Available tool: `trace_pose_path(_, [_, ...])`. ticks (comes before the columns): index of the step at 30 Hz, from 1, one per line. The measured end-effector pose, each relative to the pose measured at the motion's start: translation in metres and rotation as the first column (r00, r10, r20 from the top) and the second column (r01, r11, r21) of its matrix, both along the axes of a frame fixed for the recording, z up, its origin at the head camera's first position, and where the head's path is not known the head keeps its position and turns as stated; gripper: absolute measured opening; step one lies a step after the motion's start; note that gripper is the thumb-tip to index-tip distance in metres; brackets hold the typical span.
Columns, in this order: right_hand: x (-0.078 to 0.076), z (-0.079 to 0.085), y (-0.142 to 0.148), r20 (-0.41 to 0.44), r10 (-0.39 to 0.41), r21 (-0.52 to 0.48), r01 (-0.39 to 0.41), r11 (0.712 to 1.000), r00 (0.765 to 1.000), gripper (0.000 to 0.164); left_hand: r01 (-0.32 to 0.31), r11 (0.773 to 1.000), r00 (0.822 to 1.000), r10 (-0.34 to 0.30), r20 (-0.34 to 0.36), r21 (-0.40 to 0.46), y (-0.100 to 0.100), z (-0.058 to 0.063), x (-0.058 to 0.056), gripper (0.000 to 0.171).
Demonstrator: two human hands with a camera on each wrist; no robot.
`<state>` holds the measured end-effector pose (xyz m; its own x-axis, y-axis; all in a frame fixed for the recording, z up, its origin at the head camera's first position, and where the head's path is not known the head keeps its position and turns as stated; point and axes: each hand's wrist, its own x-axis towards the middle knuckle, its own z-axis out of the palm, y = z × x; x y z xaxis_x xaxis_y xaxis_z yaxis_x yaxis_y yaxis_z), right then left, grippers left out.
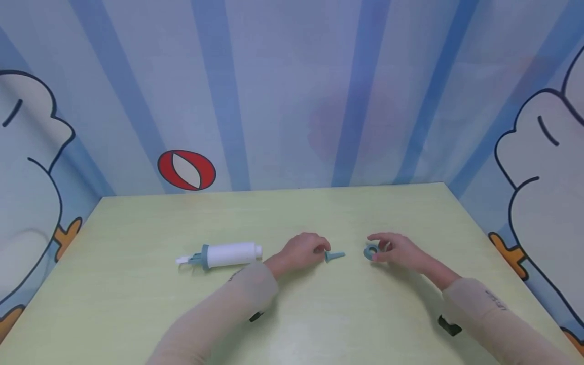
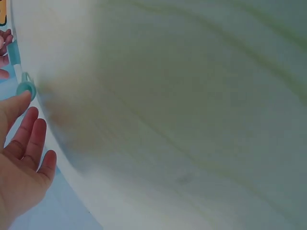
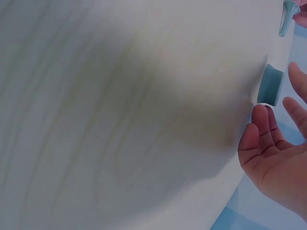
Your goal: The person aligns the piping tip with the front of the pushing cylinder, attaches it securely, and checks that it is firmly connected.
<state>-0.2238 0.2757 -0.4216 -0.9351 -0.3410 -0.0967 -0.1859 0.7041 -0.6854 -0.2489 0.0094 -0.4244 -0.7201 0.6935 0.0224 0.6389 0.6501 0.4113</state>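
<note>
My left hand [image 1: 306, 250] pinches the wide flanged end of a small teal cone-shaped nozzle [image 1: 336, 256], low over the table, its narrow end pointing right. In the left wrist view the nozzle [image 2: 26, 89] is partly covered by a fingertip. To the right, my right hand [image 1: 401, 251] is spread around a teal ring [image 1: 368, 252]. The right wrist view shows this ring [image 3: 270, 85] edge-on near the fingertips, with the fingers apart. A white syringe-like tube [image 1: 231, 254] with a teal collar and a white end piece lies left of my left hand.
The pale yellow table [image 1: 283, 213] ends at a blue striped backdrop [image 1: 292, 101] behind. Printed side panels with cartoon figures [image 1: 547, 203] flank it. Dark devices hang beneath both sleeves, one a black block [image 1: 449, 325] on the right.
</note>
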Motion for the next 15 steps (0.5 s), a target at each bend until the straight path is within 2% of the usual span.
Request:
trace_pose_path(11, [-0.002, -0.008, -0.002, -0.029, 0.001, 0.044, 0.001, 0.999, 1.0, 0.042, -0.037, 0.999, 0.999, 0.037, -0.034, -0.003, 0.014, -0.009, 0.001, 0.009])
trace_pose_path(15, [-0.002, -0.008, -0.003, -0.033, -0.008, 0.052, 0.009, 0.999, 0.999, 0.038, -0.056, 0.998, 0.998, 0.057, -0.03, 0.033, 0.015, -0.008, 0.002, 0.008])
